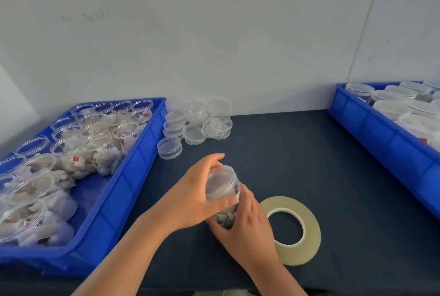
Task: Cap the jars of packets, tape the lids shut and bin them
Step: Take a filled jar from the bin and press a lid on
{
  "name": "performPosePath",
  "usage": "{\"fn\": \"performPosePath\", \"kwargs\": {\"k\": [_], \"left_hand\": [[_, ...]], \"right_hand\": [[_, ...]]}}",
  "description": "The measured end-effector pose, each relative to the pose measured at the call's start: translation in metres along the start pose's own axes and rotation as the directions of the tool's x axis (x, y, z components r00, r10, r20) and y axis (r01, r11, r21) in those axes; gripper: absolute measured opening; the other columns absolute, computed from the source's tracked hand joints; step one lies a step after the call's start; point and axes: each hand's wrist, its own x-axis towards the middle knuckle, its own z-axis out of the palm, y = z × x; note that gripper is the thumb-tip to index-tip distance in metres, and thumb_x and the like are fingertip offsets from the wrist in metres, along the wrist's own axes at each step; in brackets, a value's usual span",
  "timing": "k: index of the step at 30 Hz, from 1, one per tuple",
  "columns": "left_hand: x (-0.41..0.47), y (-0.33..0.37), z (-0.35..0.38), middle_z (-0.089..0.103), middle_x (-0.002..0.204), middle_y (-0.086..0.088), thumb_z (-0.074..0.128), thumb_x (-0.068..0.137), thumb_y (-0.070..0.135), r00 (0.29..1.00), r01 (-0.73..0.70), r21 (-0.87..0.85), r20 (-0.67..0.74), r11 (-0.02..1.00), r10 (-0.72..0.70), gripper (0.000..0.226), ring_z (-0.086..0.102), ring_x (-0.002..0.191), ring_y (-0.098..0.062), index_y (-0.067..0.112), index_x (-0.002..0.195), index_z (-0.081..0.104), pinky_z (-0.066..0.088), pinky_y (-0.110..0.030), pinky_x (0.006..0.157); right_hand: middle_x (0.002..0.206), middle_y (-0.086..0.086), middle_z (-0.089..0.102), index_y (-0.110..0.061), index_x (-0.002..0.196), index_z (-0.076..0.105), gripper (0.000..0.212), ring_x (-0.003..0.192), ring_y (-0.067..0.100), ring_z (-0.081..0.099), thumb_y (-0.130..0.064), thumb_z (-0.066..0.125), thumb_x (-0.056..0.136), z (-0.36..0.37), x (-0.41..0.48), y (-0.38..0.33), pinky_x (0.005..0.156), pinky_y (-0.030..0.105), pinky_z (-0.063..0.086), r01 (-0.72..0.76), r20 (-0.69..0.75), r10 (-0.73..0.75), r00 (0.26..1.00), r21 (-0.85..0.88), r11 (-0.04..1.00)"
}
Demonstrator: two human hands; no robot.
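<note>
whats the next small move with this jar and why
Probably twist the lid snug: the left hand grips it on top of the jar, the right hand steadies the base, and the tape roll lies untouched beside them.

We're at a small packing station, plain and workmanlike: a dark blue tabletop (309, 153) pushed against a bare white wall (214, 33). Blue plastic crates (133, 176) of clear jars (100, 143) flank it, loose lids (197, 122) stacked between, tape roll (307, 245) lying ready.
</note>
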Motion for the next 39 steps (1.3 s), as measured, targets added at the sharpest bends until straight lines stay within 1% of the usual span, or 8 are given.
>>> {"fn": "performPosePath", "kwargs": {"k": [7, 14, 18, 25, 32, 35, 37, 39], "left_hand": [[0.01, 0.021, 0.007, 0.03, 0.14, 0.021, 0.051, 0.086, 0.085, 0.992, -0.124, 0.508, 0.078, 0.852, 0.098, 0.079, 0.034, 0.135, -0.004, 0.045, 0.152, 0.034, 0.05, -0.029, 0.099], [0.007, 0.036, 0.031, 0.045, 0.139, 0.01, 0.027, 0.089, 0.085, 0.998, 0.069, 0.551, -0.042, 0.832, -0.055, 0.079, 0.048, 0.123, -0.015, 0.035, 0.148, 0.038, 0.052, -0.034, 0.096], [0.008, 0.035, 0.045, 0.05, 0.123, 0.007, 0.017, 0.097, 0.071, 0.99, 0.064, 0.68, -0.137, 0.73, 0.041, 0.064, 0.052, 0.105, -0.015, 0.032, 0.134, 0.05, 0.053, -0.03, 0.079], [0.015, 0.017, 0.028, 0.051, 0.117, 0.021, 0.044, 0.094, 0.068, 0.981, -0.165, 0.509, -0.001, 0.845, 0.192, 0.038, 0.054, 0.106, -0.004, 0.041, 0.116, 0.057, 0.053, -0.025, 0.078], [0.025, 0.014, 0.008, 0.064, 0.116, 0.022, 0.072, 0.095, 0.044, 0.928, -0.369, 0.245, 0.154, 0.896, 0.34, 0.009, 0.059, 0.115, -0.002, 0.04, 0.103, 0.073, 0.046, -0.029, 0.101], [0.026, 0.013, 0.0, 0.057, 0.146, 0.025, 0.068, 0.097, 0.041, 0.907, -0.394, 0.274, 0.27, 0.877, 0.323, 0.037, 0.037, 0.147, 0.004, 0.041, 0.135, 0.066, 0.023, -0.034, 0.127], [0.024, 0.016, -0.011, 0.026, 0.168, 0.029, 0.063, 0.096, 0.055, 0.902, -0.357, 0.348, 0.371, 0.867, 0.222, 0.066, 0.004, 0.158, 0.006, 0.048, 0.158, 0.038, 0.002, -0.027, 0.129], [0.019, 0.023, -0.018, 0.008, 0.169, 0.032, 0.053, 0.09, 0.078, 0.926, -0.25, 0.422, 0.368, 0.871, 0.088, 0.082, -0.007, 0.156, 0.004, 0.055, 0.161, 0.019, 0.007, -0.026, 0.123]], "right_hand": [[0.134, -0.03, 0.044, -0.038, 0.151, 0.035, 0.083, 0.118, -0.006, 0.049, -0.063, 0.073, 0.081, -0.001, 0.002, -0.003, 0.083, 0.001, 0.033, 0.036, -0.011, -0.035, 0.999, 0.049, 0.998], [0.097, -0.028, 0.047, -0.034, 0.124, 0.052, 0.053, 0.081, -0.005, 0.044, -0.061, 0.068, 0.081, 0.004, 0.004, 0.0, 0.058, 0.005, 0.029, 0.041, 0.031, -0.04, 0.999, -0.025, 0.999], [0.087, -0.022, 0.051, -0.026, 0.114, 0.057, 0.045, 0.071, -0.003, 0.04, -0.06, 0.058, 0.084, 0.003, 0.006, -0.001, 0.057, 0.008, 0.025, 0.052, 0.007, -0.052, 0.999, -0.09, 0.995], [0.119, -0.012, 0.067, -0.018, 0.138, 0.056, 0.074, 0.087, 0.005, 0.066, -0.06, 0.074, 0.078, -0.001, 0.007, 0.0, 0.069, 0.009, 0.04, 0.074, 0.013, -0.074, 0.997, -0.013, 0.997], [0.112, -0.02, 0.068, -0.026, 0.14, 0.047, 0.088, 0.091, 0.002, 0.067, -0.075, 0.074, 0.073, -0.006, 0.009, -0.005, 0.064, 0.0, 0.032, 0.016, 0.001, -0.017, 1.0, 0.042, 0.999], [0.086, -0.021, 0.063, -0.026, 0.133, 0.045, 0.091, 0.076, 0.003, 0.067, -0.085, 0.071, 0.069, -0.005, 0.009, -0.003, 0.053, 0.009, 0.032, -0.033, 0.029, 0.032, 0.999, 0.018, 0.999], [0.078, -0.022, 0.058, -0.027, 0.121, 0.049, 0.076, 0.068, 0.006, 0.064, -0.078, 0.074, 0.071, -0.002, 0.008, -0.001, 0.051, 0.014, 0.033, -0.036, 0.002, 0.036, 0.999, 0.012, 0.999], [0.08, -0.021, 0.061, -0.03, 0.117, 0.049, 0.071, 0.07, 0.007, 0.064, -0.079, 0.071, 0.071, -0.001, 0.008, -0.001, 0.052, 0.019, 0.042, -0.049, -0.008, 0.05, 0.999, 0.014, 0.999]]}}
